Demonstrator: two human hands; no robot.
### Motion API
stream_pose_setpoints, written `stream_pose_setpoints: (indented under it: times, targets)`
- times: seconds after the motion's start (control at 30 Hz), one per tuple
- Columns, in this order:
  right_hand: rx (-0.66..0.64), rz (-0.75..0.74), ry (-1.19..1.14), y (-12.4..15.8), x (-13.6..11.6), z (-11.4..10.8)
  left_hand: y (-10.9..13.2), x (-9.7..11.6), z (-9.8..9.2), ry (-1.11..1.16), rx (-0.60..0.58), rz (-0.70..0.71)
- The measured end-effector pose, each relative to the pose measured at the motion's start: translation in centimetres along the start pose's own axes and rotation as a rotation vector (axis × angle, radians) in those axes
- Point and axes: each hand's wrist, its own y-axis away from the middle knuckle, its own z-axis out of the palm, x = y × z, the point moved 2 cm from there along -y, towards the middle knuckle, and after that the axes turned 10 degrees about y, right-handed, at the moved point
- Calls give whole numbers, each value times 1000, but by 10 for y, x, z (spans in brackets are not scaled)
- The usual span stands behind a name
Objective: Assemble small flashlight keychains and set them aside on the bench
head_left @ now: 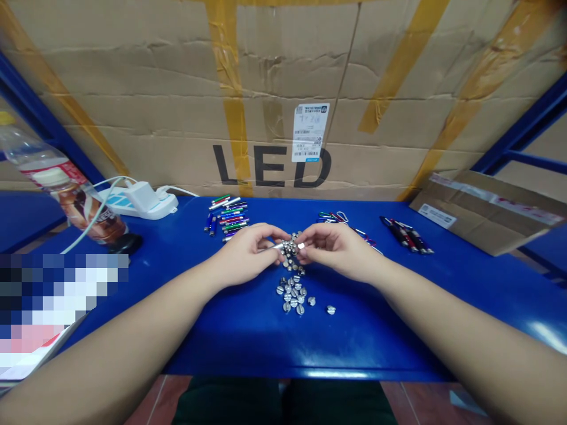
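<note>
Holding two small pieces near each other, the left hand [250, 254] and right hand [339, 251] pinch over the blue table [221, 345].
Thumb and fingers of the left hand grip a slim silver tube [279, 245], its long axis running roughly left to right toward the right hand; the right hand pinches a small bright metal piece [301, 246] at about the same height in view, a narrow gap apart, though its shape is too small to tell. Round metal pieces [294, 302] lie between and beneath the fingertips, and on toward the person's body, roughly midway between the hands. Coloured tubes [233, 226] lie just beyond the left hand, and clip-ended ones [325, 216] just beyond the right.
</note>
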Motion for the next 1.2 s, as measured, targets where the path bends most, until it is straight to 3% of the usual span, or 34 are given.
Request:
stream_pose_setpoints:
  times: [0.23, 0.8, 1.2]
  targets:
    - [24, -62, 143, 0, -2, -3, 2, 1, 2, -88, -24, 53]
    - [-8, -71, 158, 3, 1, 6, 4, -1, 8, 189, -145, 28]
    - [20, -84, 197, 3, 0, 5, 1, -7, 5, 337, -136, -14]
